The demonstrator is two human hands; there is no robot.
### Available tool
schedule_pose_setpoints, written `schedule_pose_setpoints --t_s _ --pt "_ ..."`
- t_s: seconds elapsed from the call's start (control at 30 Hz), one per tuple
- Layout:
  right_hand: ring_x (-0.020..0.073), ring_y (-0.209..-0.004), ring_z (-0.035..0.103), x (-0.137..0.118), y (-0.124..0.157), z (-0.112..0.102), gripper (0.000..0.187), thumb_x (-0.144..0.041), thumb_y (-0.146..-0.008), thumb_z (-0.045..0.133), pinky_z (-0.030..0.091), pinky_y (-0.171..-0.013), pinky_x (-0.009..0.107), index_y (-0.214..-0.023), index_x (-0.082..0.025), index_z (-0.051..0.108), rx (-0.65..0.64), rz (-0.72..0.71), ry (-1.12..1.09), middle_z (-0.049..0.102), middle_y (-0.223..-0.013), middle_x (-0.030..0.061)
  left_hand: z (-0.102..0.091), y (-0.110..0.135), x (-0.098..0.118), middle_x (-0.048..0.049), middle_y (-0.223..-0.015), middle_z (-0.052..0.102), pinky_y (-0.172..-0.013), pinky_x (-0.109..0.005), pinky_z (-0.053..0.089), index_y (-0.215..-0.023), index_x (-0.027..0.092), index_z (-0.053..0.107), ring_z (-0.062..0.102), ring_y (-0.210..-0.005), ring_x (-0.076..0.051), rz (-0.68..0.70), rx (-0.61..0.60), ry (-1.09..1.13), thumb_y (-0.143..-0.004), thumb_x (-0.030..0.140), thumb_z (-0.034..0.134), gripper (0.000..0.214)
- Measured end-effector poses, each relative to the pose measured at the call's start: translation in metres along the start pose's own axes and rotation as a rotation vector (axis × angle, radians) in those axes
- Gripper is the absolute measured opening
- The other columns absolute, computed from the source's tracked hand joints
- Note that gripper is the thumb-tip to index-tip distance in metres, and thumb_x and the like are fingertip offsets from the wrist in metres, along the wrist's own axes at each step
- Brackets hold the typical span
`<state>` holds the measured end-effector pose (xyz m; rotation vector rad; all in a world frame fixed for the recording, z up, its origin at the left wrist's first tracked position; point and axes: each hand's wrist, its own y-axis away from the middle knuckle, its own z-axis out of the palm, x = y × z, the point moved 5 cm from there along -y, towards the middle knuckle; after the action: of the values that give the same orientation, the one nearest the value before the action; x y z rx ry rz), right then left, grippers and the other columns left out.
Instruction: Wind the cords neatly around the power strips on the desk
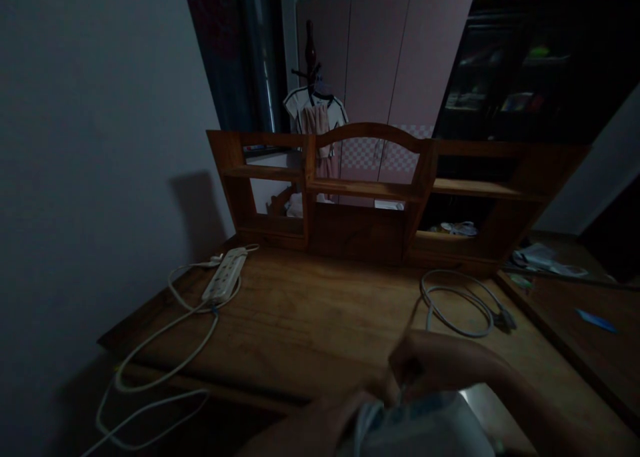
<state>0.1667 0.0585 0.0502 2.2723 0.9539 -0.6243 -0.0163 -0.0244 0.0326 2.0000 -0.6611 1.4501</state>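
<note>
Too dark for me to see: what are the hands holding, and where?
The right hand and left hand meet at the top end of a pale object; the exact grip cannot be told.

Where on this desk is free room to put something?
The widest bare patch is the desk middle, between the power strip on the left, the grey cable on the right and the hutch behind. The left edge is crowded by the white cord; the near edge by the left hand, right hand and a pale object.
</note>
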Motion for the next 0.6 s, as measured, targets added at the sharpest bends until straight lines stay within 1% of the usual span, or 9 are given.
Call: schedule_pose_setpoints --t_s 0.07,0.13,0.2,0.3,0.37,0.43,0.47,0.53,0.6 --pt "0.0102 -0.058 0.055 -0.002 -0.006 -0.011 0.036 -0.053 -0.071 0.073 0.031 -0.048 0.020 -0.076 -0.017 0.071 0.040 0.054 0.134 0.064 -0.067 -0.0018 0.007 -0.007 -0.007 -0.0085 -0.116 0.066 -0.091 -0.040 0.044 -0.120 0.024 0.059 0.062 -0.104 -0.029 -0.084 0.017 -0.258 -0.082 0.032 0.059 0.040" --pt "0.0100 -0.058 0.054 -0.009 -0.010 -0.021 0.032 -0.050 -0.070 0.075 0.027 -0.048 0.021 -0.075 -0.019 0.070 0.147 0.088 0.254 0.065 -0.067 -0.0020 0.012 -0.012 -0.019 -0.0135 -0.129 0.059 -0.099 -0.045 0.039 -0.131 0.021 0.050 0.055 -0.117 -0.032 -0.139 0.063 -0.491 -0.085 0.028 0.053 0.047" --pt "0.0108 -0.060 0.055 -0.021 -0.011 -0.025 0.024 -0.043 -0.072 0.075 0.025 -0.050 0.023 -0.074 -0.020 0.070 0.252 0.088 0.342 0.066 -0.067 -0.0015 0.012 -0.015 -0.028 -0.0168 -0.131 0.057 -0.101 -0.047 0.036 -0.134 0.017 0.048 0.053 -0.119 -0.034 -0.154 0.137 -0.547 -0.082 0.027 0.055 0.054" --pt "0.0135 -0.059 0.060 -0.043 -0.005 -0.024 0.010 -0.029 -0.080 0.068 0.024 -0.052 0.025 -0.075 -0.020 0.068 0.440 0.107 0.434 0.067 -0.065 -0.0001 0.001 -0.014 -0.030 -0.0149 -0.118 0.062 -0.093 -0.043 0.040 -0.128 0.020 0.054 0.057 -0.108 -0.036 -0.102 0.340 -0.395 -0.072 0.031 0.069 0.059" --pt "0.0150 -0.058 0.062 -0.055 0.001 -0.020 0.008 -0.023 -0.084 0.061 0.024 -0.051 0.025 -0.078 -0.020 0.066 0.563 0.132 0.460 0.067 -0.064 0.0008 -0.006 -0.013 -0.026 -0.0111 -0.117 0.063 -0.088 -0.040 0.041 -0.129 0.027 0.054 0.058 -0.104 -0.035 -0.035 0.448 -0.264 -0.068 0.029 0.074 0.064" --pt "0.0163 -0.056 0.063 -0.063 0.008 -0.015 0.012 -0.023 -0.087 0.056 0.025 -0.050 0.025 -0.077 -0.020 0.062 0.670 0.134 0.473 0.067 -0.063 0.0015 -0.009 -0.016 -0.024 -0.0076 -0.119 0.063 -0.085 -0.037 0.041 -0.131 0.031 0.052 0.059 -0.104 -0.034 0.014 0.499 -0.162 -0.069 0.026 0.073 0.066" --pt "0.0167 -0.055 0.064 -0.066 0.011 -0.012 0.014 -0.025 -0.089 0.054 0.026 -0.049 0.026 -0.078 -0.020 0.060 0.721 0.122 0.480 0.067 -0.063 0.0016 -0.010 -0.019 -0.024 -0.0069 -0.119 0.063 -0.084 -0.036 0.041 -0.132 0.032 0.051 0.058 -0.104 -0.033 0.036 0.519 -0.105 -0.069 0.025 0.073 0.067" --pt "0.0175 -0.052 0.065 -0.070 0.016 -0.004 0.016 -0.027 -0.093 0.049 0.028 -0.047 0.026 -0.082 -0.021 0.057 0.810 0.071 0.486 0.068 -0.065 0.0016 -0.010 -0.025 -0.025 -0.0071 -0.119 0.063 -0.082 -0.033 0.041 -0.133 0.031 0.050 0.059 -0.102 -0.031 0.079 0.579 0.020 -0.070 0.028 0.073 0.068" --pt "0.0175 -0.051 0.065 -0.069 0.018 0.008 0.013 -0.028 -0.096 0.044 0.029 -0.046 0.026 -0.091 -0.021 0.054 0.855 0.013 0.467 0.069 -0.070 0.0009 -0.012 -0.031 -0.027 -0.0074 -0.118 0.064 -0.081 -0.031 0.041 -0.134 0.030 0.048 0.060 -0.100 -0.030 0.094 0.655 0.109 -0.070 0.032 0.075 0.069"
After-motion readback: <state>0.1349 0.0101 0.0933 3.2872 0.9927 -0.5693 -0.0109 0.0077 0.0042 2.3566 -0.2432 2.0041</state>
